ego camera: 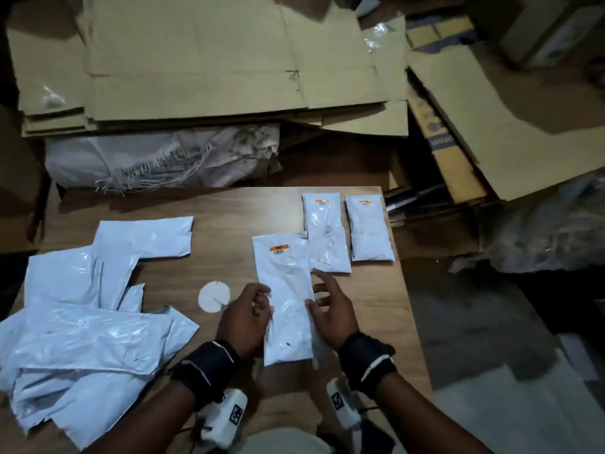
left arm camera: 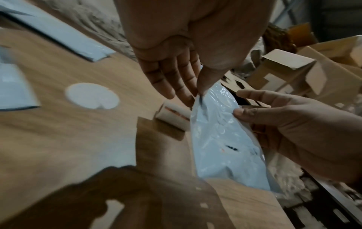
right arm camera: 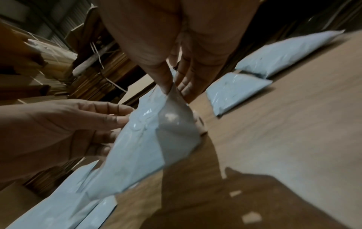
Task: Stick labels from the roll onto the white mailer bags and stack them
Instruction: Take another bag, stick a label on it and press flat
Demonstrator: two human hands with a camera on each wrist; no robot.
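I hold a white mailer bag [ego camera: 287, 290] over the table's near middle, with an orange label [ego camera: 279, 248] at its far end. My left hand [ego camera: 262, 306] pinches its left edge between thumb and fingers [left arm camera: 203, 86]. On the right edge, my right hand [ego camera: 316, 298] grips with thumb on top and fingers [right arm camera: 186, 86] behind. A small label roll [left arm camera: 172, 117] with orange stripes lies on the table beside the bag; the head view does not show it. Two labelled bags [ego camera: 325, 234] [ego camera: 370, 227] lie side by side at the far right.
A loose pile of white mailer bags [ego camera: 82, 322] covers the table's left side. A white round disc [ego camera: 213, 296] lies left of my left hand. The wooden table [ego camera: 229, 224] ends just right of the labelled bags. Flattened cardboard [ego camera: 212, 60] and boxes crowd the floor beyond.
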